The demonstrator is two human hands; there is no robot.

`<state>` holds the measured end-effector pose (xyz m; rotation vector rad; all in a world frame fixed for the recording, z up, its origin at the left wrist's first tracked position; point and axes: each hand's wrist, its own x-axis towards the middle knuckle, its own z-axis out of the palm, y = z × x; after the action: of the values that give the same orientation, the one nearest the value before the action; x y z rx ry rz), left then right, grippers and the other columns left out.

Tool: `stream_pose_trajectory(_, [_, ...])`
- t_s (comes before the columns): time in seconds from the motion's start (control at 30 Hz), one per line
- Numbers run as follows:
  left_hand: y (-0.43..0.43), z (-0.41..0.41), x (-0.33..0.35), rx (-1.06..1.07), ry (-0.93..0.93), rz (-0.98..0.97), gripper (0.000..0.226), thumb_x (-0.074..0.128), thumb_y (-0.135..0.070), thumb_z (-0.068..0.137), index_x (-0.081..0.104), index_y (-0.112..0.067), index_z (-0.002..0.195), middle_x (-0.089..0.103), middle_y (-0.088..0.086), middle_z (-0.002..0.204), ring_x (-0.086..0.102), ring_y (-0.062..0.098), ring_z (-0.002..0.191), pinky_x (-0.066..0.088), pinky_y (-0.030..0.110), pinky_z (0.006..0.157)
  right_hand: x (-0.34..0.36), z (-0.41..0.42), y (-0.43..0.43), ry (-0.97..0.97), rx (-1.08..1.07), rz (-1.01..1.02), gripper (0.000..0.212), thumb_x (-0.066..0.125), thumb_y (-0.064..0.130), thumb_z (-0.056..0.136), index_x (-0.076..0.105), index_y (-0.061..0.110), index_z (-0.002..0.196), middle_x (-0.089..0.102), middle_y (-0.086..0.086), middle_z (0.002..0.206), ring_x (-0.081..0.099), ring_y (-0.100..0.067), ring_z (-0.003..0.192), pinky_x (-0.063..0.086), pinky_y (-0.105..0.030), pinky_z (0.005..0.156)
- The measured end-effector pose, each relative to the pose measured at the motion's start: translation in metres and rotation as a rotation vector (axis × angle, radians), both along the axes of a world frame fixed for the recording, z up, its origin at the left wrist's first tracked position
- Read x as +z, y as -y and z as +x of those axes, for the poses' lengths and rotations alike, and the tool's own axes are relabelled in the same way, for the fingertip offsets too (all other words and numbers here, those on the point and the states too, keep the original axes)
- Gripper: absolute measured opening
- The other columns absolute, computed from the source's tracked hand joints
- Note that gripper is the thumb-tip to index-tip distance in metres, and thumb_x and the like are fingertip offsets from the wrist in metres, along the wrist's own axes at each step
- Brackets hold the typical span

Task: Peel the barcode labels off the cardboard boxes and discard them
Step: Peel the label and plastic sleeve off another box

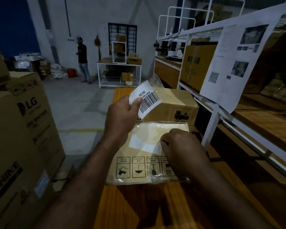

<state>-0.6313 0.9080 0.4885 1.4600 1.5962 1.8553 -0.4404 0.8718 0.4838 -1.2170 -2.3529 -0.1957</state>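
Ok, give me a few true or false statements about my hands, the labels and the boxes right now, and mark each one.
1. The left hand holds up a peeled barcode label. True.
2. The right hand is clear of the boxes. False: its fingers pinch at the edge of a white label on the near box.
3. The near box is wrapped in clear film. True.
4. The LG carton stands on the person's right. False: it is on the left.
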Motion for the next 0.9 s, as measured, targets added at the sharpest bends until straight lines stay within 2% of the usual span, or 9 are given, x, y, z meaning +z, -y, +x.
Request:
stream_pose_trajectory(0.07, [0.0,0.001,-0.002,-0.008,-0.004,0.008,0.047,0.056,-0.066,0.084,0.07,-0.023,0.096,0.076,-0.001,0.086,0.075,0.018,0.076,0.061,0.051,0.064,0.008,-0.004,-0.001,0.154,0.01,0.018,0.007,0.059,0.021,0.09,0.065,0.021,0.093,0.059,0.002,0.09,0.057,-0.016,0.078,0.052,-0.033,0.069])
stream_pose_trajectory(0.17, [0.001,0.001,-0.003,0.025,-0.05,0.009,0.045,0.053,-0.066,0.087,0.069,-0.024,0.096,0.076,-0.003,0.084,0.074,0.017,0.074,0.061,0.049,0.063,0.015,-0.011,-0.002,0.334,0.039,0.035,0.012,0.062,0.018,0.087,0.061,0.015,0.098,0.059,-0.003,0.094,0.058,-0.02,0.081,0.044,-0.032,0.061])
stream_pose_trajectory(0.27, [0.001,0.0,-0.002,0.026,-0.042,0.009,0.043,0.054,-0.064,0.087,0.069,-0.024,0.095,0.076,-0.003,0.083,0.074,0.016,0.073,0.061,0.049,0.062,0.018,-0.015,-0.006,0.36,0.003,0.017,0.015,0.054,0.021,0.09,0.057,0.012,0.102,0.057,-0.006,0.096,0.058,-0.023,0.084,0.034,-0.032,0.06])
stream_pose_trajectory(0.37, [0.002,0.001,-0.001,0.053,-0.059,-0.001,0.04,0.055,-0.062,0.088,0.068,-0.025,0.094,0.076,-0.004,0.082,0.074,0.013,0.07,0.061,0.047,0.06,0.018,-0.016,-0.012,0.321,-0.031,-0.084,0.014,0.052,0.024,0.088,0.055,0.012,0.096,0.05,-0.003,0.086,0.051,-0.02,0.076,0.033,-0.031,0.058])
stream_pose_trajectory(0.47, [0.005,0.0,-0.002,0.063,-0.081,0.004,0.042,0.053,-0.064,0.088,0.068,-0.026,0.095,0.075,-0.004,0.082,0.074,0.013,0.071,0.061,0.047,0.06,0.022,-0.004,-0.006,0.154,0.041,-0.294,0.011,0.056,0.022,0.087,0.058,0.013,0.082,0.057,-0.001,0.079,0.055,-0.017,0.068,0.045,-0.034,0.056])
stream_pose_trajectory(0.6, [0.01,-0.001,-0.002,0.092,-0.07,0.018,0.036,0.055,-0.058,0.091,0.068,-0.024,0.094,0.075,-0.003,0.078,0.072,0.013,0.066,0.06,0.047,0.056,0.017,0.022,0.017,-0.297,0.23,-0.707,0.011,0.057,0.02,0.094,0.064,0.017,0.088,0.069,-0.007,0.085,0.069,-0.018,0.072,0.057,-0.035,0.062])
stream_pose_trajectory(0.77, [0.015,0.004,-0.003,0.141,-0.12,0.021,0.034,0.055,-0.054,0.094,0.068,-0.023,0.094,0.074,-0.005,0.078,0.072,0.01,0.065,0.06,0.045,0.054,-0.003,0.032,0.025,-0.67,0.201,-0.741,0.024,0.065,0.035,0.085,0.065,0.011,0.085,0.069,-0.009,0.076,0.07,-0.02,0.07,0.059,-0.039,0.064])
stream_pose_trajectory(0.83, [0.015,0.004,-0.003,0.131,-0.11,0.022,0.035,0.055,-0.055,0.092,0.069,-0.023,0.093,0.074,-0.005,0.077,0.072,0.011,0.066,0.059,0.046,0.055,-0.009,0.028,0.024,-0.708,0.131,-0.664,0.022,0.071,0.032,0.08,0.063,0.012,0.084,0.069,-0.006,0.079,0.07,-0.014,0.07,0.058,-0.029,0.058])
stream_pose_trajectory(0.9, [0.015,0.006,-0.002,0.112,-0.101,0.01,0.036,0.055,-0.056,0.092,0.068,-0.022,0.094,0.074,-0.004,0.079,0.072,0.011,0.068,0.06,0.046,0.055,-0.015,0.022,0.021,-0.63,0.036,-0.503,0.009,0.071,0.025,0.084,0.063,0.021,0.088,0.067,0.004,0.083,0.068,-0.006,0.073,0.056,-0.021,0.059])
